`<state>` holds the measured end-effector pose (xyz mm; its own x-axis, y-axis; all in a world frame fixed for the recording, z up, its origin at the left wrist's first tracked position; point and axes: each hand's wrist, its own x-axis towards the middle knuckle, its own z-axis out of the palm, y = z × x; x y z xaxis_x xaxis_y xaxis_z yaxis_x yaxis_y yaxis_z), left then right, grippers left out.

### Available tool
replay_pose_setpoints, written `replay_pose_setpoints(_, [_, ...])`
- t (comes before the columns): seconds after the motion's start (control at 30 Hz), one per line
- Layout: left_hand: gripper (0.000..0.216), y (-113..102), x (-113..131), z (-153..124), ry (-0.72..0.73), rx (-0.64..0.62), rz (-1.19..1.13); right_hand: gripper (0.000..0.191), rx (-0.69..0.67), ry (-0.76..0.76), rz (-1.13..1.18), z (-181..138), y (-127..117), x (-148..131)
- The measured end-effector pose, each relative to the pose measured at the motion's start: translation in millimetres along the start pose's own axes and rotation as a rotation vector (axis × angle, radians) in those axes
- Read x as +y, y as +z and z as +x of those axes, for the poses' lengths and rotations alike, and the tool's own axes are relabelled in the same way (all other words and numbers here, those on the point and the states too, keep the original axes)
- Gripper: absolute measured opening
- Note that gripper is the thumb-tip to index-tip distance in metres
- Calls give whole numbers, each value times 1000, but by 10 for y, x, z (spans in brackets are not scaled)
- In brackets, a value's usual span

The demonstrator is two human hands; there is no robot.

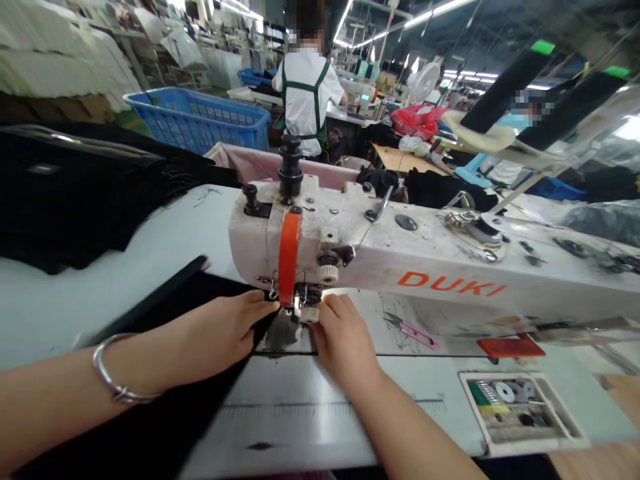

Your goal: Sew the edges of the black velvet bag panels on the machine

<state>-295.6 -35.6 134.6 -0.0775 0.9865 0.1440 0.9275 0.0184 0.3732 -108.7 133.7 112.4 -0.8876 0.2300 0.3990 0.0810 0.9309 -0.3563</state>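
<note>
Some black cloth (pixel 193 403) is being touched, in the head view, by the left hand (pixel 223 330), fingers outstretched, left of the orange guard (pixel 289 260) on the sewing machine (pixel 373 250), while the right hand (pixel 347 340) is being held opposite, its grip impossible to tell

Looks like a garment-sewing factory, judging by the long off-white metal sewing machine (pixel 370 257) lettered DUKI in orange, black thread cones (pixel 507 88) with green tips, piled black fabric (pixel 90 193), a blue slatted plastic basket (pixel 215 132) and white tube lights (pixel 439 13) overhead.
</note>
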Motion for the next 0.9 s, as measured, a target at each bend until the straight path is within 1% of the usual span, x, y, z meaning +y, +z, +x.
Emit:
replay_pose_setpoints(0.07, [57,24,138,-10,-79,-58,-64,19,31,11,-33,6,30,4])
replay_pose_setpoints(0.13, [61,28,224,-6,-175,-95,-160,21,31,-16,-27,-1,42,-1])
replay_pose_setpoints(0.17, [61,20,246,0,-209,-102,-202,22,15,-65,1,-10,40,-9])
replay_pose_setpoints(0.23, [59,-17,257,17,-234,-106,-251,25,-42,-212,75,-34,29,-39])
replay_pose_setpoints(0.3, [56,-62,248,36,-222,-113,-251,29,-109,-308,116,-58,17,-86])
replay_pose_setpoints(0.33, [53,-78,243,42,-207,-112,-231,29,-131,-310,108,-68,14,-112])
replay_pose_setpoints(0.4, [49,-84,242,40,-161,-108,-157,26,-150,-266,72,-79,11,-158])
replay_pose_setpoints(0.53, [43,-2,257,-19,-56,-78,23,26,-154,-241,41,-81,22,-200])
replay_pose_setpoints(0.67, [35,107,267,-30,-85,-86,81,25,-125,-240,51,-77,42,-199])
replay_pose_setpoints(0.8, [37,187,295,-11,-100,-60,103,24,-149,-272,75,-80,33,-187])
replay_pose_setpoints(0.87, [37,195,291,-110,-13,-4,132,21,-180,-315,87,-80,21,-171])
replay_pose_setpoints(0.9, [38,186,278,-207,48,32,140,20,-193,-336,95,-79,15,-160])
